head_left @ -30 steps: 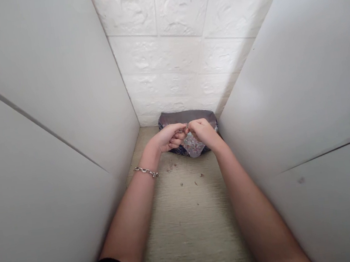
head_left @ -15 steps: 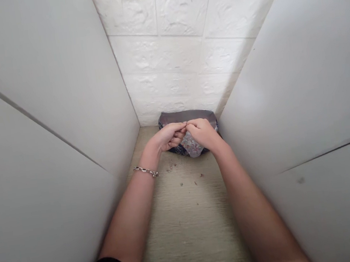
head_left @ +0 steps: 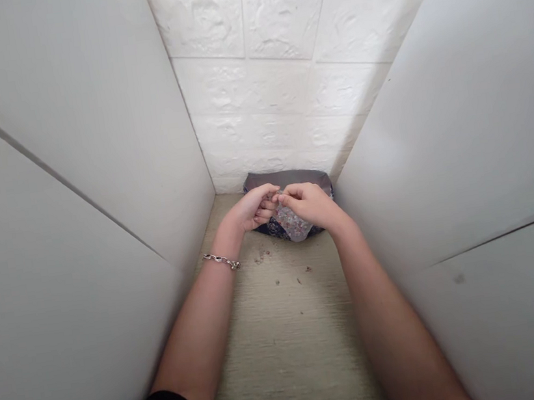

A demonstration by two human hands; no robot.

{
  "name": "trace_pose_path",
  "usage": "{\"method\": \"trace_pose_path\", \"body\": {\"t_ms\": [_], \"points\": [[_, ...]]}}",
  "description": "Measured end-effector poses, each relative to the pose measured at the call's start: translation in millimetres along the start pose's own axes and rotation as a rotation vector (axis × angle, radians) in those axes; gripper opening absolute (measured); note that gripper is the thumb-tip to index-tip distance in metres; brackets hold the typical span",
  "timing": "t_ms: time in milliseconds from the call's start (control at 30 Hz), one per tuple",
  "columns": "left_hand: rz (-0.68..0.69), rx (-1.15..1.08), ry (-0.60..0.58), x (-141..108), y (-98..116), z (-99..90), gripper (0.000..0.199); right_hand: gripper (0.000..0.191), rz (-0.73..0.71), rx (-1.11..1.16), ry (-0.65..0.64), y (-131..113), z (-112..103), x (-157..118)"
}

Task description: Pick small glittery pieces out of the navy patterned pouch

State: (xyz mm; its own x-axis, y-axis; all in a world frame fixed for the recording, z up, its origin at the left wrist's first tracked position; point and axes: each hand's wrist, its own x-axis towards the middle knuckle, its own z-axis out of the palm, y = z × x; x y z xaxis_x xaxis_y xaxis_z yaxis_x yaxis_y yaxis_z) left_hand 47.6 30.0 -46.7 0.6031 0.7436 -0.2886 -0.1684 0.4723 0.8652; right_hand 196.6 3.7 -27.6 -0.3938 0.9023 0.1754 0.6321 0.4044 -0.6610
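Both hands meet above an open fabric bag, whose rim is grey and whose body is dark and patterned. My left hand is closed, its thumb and fingers pinched on something I cannot make out. Touching or nearly touching it, my right hand is also in a pinch, and what lies between its fingertips is too small to name. Inside the bag, a mass of small multicoloured bits shows below the hands. The hands hide the middle of the bag.
Small crumbs lie scattered on the wood-grain surface nearer to me. White panels rise on the left and grey-white panels on the right. A white brick-patterned wall stands behind the bag.
My fingertips have shifted slightly, with the right thumb and fingers a little lower and more spread than before. The view has moved very slightly. The bag stays in place.
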Motion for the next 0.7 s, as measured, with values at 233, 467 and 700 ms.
{"method": "trace_pose_path", "body": {"t_ms": [233,467,700], "points": [[-0.005,0.132,0.024,-4.3,2.2,0.8,0.02,0.028,0.013,-0.024,-0.017,-2.4,-2.5,-0.5],[0.039,0.38,0.128,-4.0,0.5,3.0,0.017,0.025,0.018,-0.091,-0.067,0.7,-0.7,0.3],[0.036,0.624,0.219,-4.2,0.7,4.3,0.015,0.024,0.032,-0.167,-0.048,3.9,-3.0,2.5]]}}
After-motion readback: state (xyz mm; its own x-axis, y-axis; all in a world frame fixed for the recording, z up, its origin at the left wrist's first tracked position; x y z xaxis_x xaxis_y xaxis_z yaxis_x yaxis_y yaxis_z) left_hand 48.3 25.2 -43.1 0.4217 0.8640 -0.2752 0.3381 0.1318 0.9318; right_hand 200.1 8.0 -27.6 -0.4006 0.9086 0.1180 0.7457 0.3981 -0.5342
